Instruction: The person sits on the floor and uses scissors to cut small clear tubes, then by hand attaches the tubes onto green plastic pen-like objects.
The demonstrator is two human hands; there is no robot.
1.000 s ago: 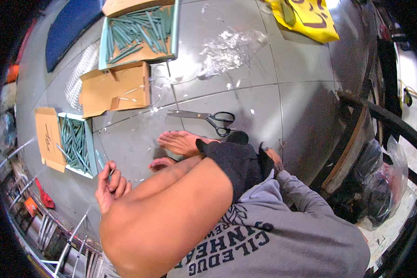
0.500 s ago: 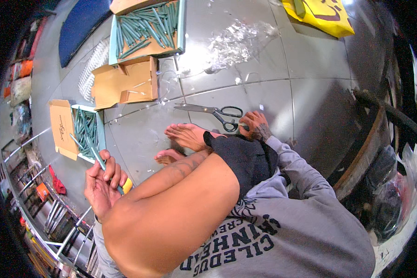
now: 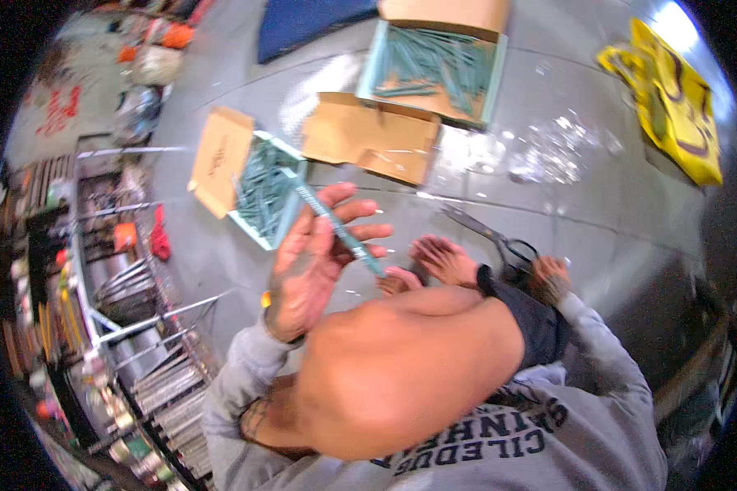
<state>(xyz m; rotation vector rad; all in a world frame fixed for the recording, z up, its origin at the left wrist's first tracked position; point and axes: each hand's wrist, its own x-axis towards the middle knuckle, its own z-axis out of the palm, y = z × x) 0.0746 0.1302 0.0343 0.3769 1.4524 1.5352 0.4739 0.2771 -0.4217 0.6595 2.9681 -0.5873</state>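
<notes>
A long, thin teal-green stick (image 3: 336, 229) sits up in the air, pinched in the left hand (image 3: 315, 266), whose fingers spread out past it. The stick slants from upper left down to lower right, its lower tip close to the bare toes, its upper end over the edge of the open pale-green cardboard box (image 3: 258, 192) behind it. That box lies on the grey floor, packed with more of the same teal sticks in a loose heap, its brown flap folded out to the left. The right hand (image 3: 549, 278) rests low on the floor, fingers curled, just beside the black-handled steel scissors (image 3: 495, 237), which lie flat with blades pointing up-left.
</notes>
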